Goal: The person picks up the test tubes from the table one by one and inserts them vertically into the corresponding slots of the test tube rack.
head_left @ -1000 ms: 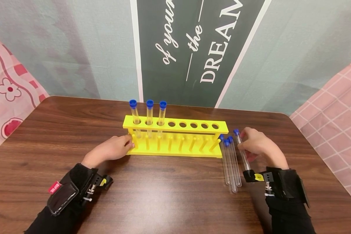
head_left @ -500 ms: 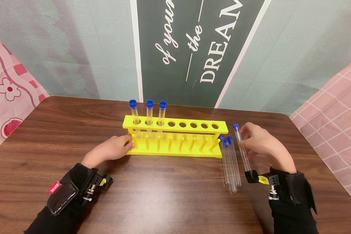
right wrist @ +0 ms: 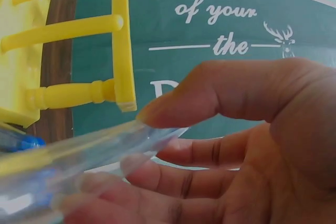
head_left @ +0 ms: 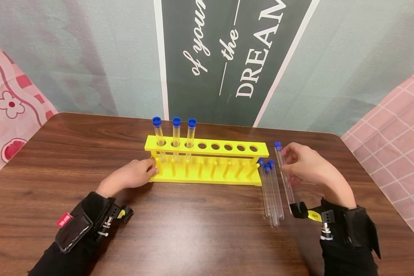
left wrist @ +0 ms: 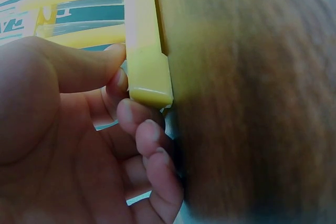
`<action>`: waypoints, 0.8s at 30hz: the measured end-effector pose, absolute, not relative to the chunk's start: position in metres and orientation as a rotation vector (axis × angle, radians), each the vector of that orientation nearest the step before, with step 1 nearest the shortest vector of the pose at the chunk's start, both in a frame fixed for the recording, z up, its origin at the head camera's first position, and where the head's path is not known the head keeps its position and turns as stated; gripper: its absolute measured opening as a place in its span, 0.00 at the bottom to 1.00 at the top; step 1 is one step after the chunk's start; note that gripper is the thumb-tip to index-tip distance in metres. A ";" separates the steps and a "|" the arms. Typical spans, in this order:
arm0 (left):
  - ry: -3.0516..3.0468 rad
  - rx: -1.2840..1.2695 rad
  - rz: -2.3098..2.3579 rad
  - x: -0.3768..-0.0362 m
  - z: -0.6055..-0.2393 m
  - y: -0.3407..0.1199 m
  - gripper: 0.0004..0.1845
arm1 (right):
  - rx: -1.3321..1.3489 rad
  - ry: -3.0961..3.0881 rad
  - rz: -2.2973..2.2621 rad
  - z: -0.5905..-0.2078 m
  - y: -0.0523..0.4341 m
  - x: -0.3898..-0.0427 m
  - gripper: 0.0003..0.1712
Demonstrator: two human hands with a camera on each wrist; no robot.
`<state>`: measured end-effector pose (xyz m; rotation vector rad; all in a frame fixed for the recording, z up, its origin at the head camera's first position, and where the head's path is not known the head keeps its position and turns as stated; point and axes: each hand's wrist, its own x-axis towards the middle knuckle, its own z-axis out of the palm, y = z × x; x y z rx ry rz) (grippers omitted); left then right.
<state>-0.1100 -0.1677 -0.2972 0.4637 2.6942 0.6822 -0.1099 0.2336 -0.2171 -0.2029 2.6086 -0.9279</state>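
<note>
My left hand holds the left end of a yellow test tube rack; in the left wrist view its thumb and fingers close on the end of the base. Three test tubes with blue caps stand in the rack's leftmost holes, leaning slightly. Right of the rack, my right hand pinches a clear test tube, its blue cap pointing away from me. The right wrist view shows the thumb on one side of that tube and fingers on the other. The wrist camera overlaps its lower end.
Three more capped test tubes lie side by side on the brown wooden table, between the rack's right end and my right hand. Behind the table hangs a cloth with a dark printed panel; pink cloths hang at both sides.
The right hand has moved a little away from me, carrying the pinched test tube so its cap sits farther back. Its wrist has swung right. The left hand and rack stay put.
</note>
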 end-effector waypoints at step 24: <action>2.697 0.473 0.685 -0.111 -0.297 -0.169 0.09 | -0.399 2.534 -1.116 -0.209 0.216 -0.098 0.18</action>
